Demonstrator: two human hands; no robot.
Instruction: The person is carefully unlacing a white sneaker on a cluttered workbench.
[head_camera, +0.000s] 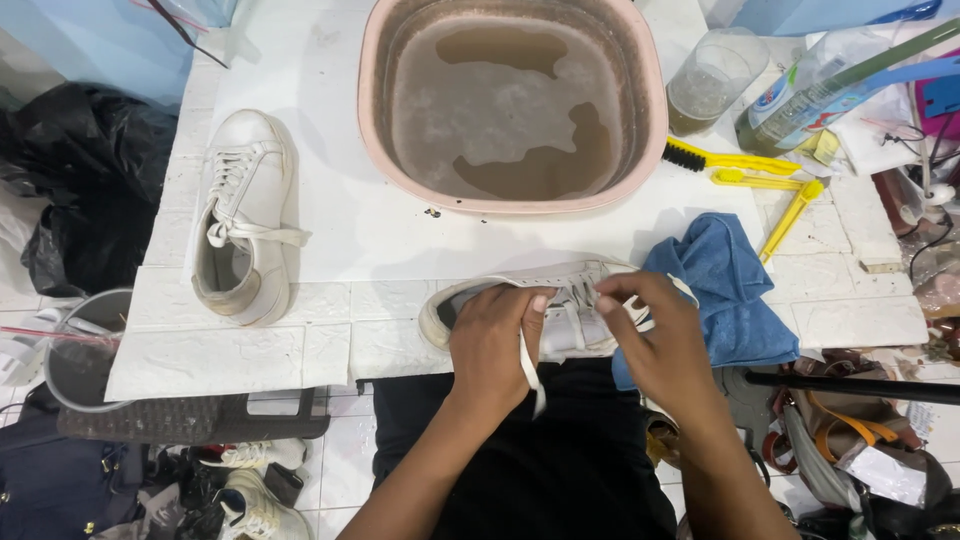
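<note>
With the white sneaker (560, 310) lying at the table's (330, 230) near edge, the left hand (490, 345) pinches its white lace (528, 368) and the right hand (655, 345) closes fingertips on the eyelets, apparently mid-lacing, which calls for steady threading.

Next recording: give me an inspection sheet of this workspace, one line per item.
Surface: white tiled tabletop, wet-looking in places.
Job's things: white sneaker on its side at the near edge, its lace hanging loose; second white sneaker lies apart to the left.
Clutter: pink basin of murky water, blue cloth, yellow brushes, clear cup, plastic bottle.
Hands: left hand and right hand both on the near sneaker, fingers pinching the lace.
Cables: thin wires at the right edge.
Surroundings: black bags, grey bucket, more shoes on the floor.
</note>
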